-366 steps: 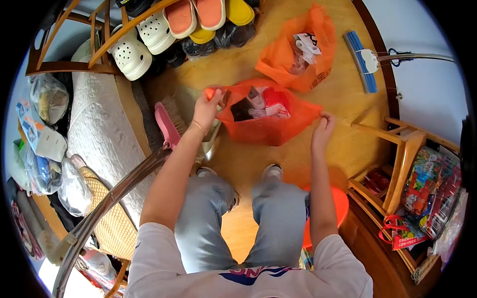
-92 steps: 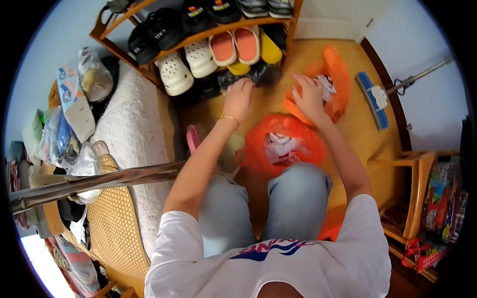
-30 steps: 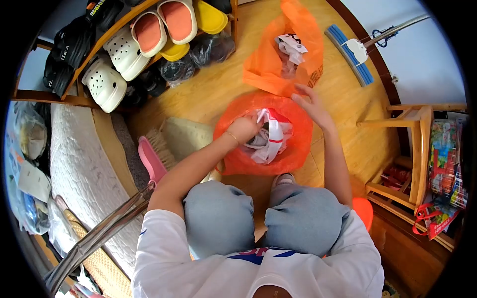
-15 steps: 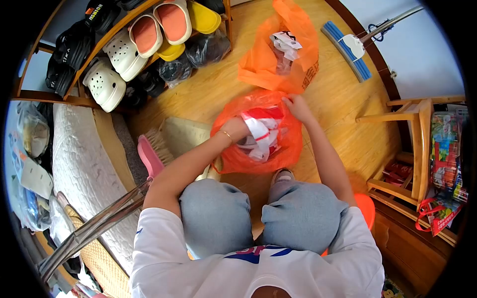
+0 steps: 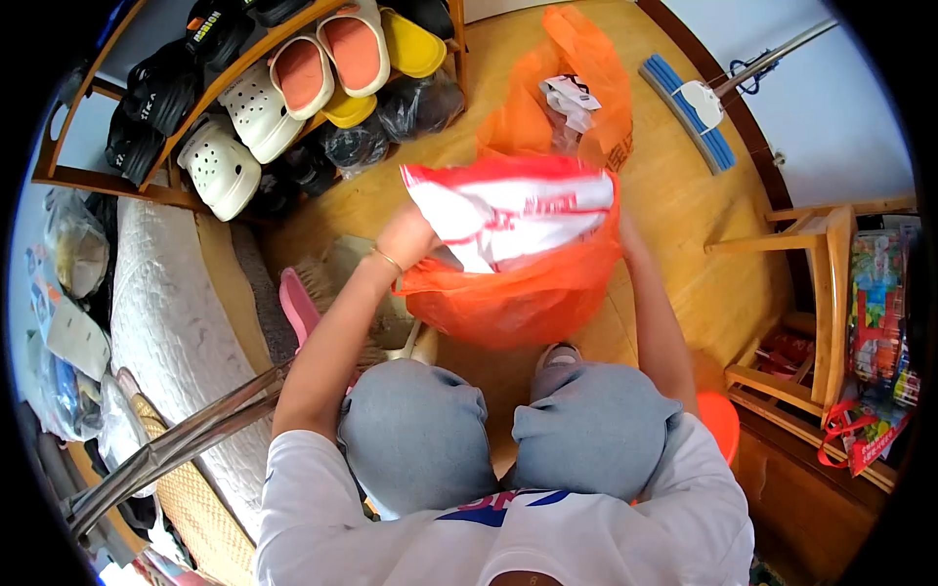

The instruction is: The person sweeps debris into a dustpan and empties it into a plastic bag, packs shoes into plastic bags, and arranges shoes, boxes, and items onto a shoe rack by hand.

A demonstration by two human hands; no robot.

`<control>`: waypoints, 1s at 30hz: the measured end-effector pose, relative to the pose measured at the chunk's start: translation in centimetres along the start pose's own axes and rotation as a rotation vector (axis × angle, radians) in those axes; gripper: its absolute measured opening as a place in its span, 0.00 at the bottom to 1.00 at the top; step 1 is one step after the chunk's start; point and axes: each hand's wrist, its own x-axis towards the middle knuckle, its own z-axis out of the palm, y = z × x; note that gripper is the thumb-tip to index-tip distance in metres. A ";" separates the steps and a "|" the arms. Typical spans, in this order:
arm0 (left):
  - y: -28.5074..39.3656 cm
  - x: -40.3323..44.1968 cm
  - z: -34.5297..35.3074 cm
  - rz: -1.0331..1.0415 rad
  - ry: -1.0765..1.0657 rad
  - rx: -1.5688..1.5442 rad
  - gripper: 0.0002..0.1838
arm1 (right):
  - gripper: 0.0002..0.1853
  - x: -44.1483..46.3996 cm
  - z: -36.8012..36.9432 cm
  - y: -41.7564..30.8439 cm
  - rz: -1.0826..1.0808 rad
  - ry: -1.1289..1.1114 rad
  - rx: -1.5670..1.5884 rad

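Note:
In the head view, an orange plastic bag (image 5: 518,308) hangs open in front of my knees. A red and white printed plastic bag (image 5: 528,215) spreads across its mouth, partly inside it. My left hand (image 5: 408,235) is closed at the left edge of the printed bag, its fingertips hidden behind the white plastic. On the other side, my right hand (image 5: 628,234) grips the right rim of the orange bag; most of its fingers are covered by the bag.
Beyond stands another orange bag (image 5: 562,88) with white and clear plastic inside. A blue sponge mop (image 5: 689,115) leans at the right wall, near a wooden stool (image 5: 826,303). Clogs (image 5: 259,112) fill a shoe rack at left; a pink broom (image 5: 299,301) and dustpan lie below.
The printed bag has been pulled up and spread wide across the orange bag's mouth. My left hand has moved left, and the orange bag's rim has risen with my right hand.

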 end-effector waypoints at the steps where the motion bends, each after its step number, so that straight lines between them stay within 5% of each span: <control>1: -0.9 -0.4 0.4 -0.170 -0.078 -0.014 0.18 | 0.20 -0.4 -0.2 0.5 -0.055 0.022 0.039; 3: -1.8 -0.4 0.5 -0.011 0.298 -0.063 0.17 | 0.19 -0.6 -0.6 1.1 -0.299 0.135 -1.010; 7: -0.8 -0.8 -1.4 -0.432 0.401 -0.386 0.12 | 0.12 -4.3 2.4 -0.8 -0.360 0.156 -1.191; 9: -1.4 -1.2 -1.1 -0.550 0.521 -0.419 0.13 | 0.17 -4.5 2.7 -0.6 -0.291 0.227 -0.757; 11: -1.6 -1.7 -1.5 -0.538 0.626 -0.430 0.13 | 0.16 -4.2 2.2 -1.4 -0.250 0.239 -0.675; 13: -1.2 -2.7 -2.3 -0.768 0.300 -0.377 0.15 | 0.15 -4.2 1.3 -2.2 -0.195 0.253 -0.594; 14: -1.3 -3.1 -1.7 -0.772 0.300 -0.378 0.15 | 0.13 -4.0 0.8 -2.7 -0.173 0.261 -0.441; 16: -1.6 -3.7 -0.3 -0.407 0.609 -0.398 0.15 | 0.11 -4.3 0.5 -4.3 -0.151 0.264 -0.294; 20: -1.3 -5.2 0.5 -0.600 0.380 -0.420 0.14 | 0.09 -5.2 -1.5 -6.7 -0.137 0.275 0.059; 24: -1.7 -6.2 2.2 -0.526 0.362 -0.471 0.16 | 0.15 -6.1 -3.9 -8.4 -0.148 0.323 0.314; 25: -1.9 -6.4 2.5 -0.653 0.210 -0.440 0.18 | 0.15 -6.7 -3.9 -9.4 -0.149 0.327 0.311; 30: -4.0 -5.5 6.1 -0.663 0.217 -0.387 0.17 | 0.19 -8.1 -4.8 -12.3 -0.166 0.232 0.684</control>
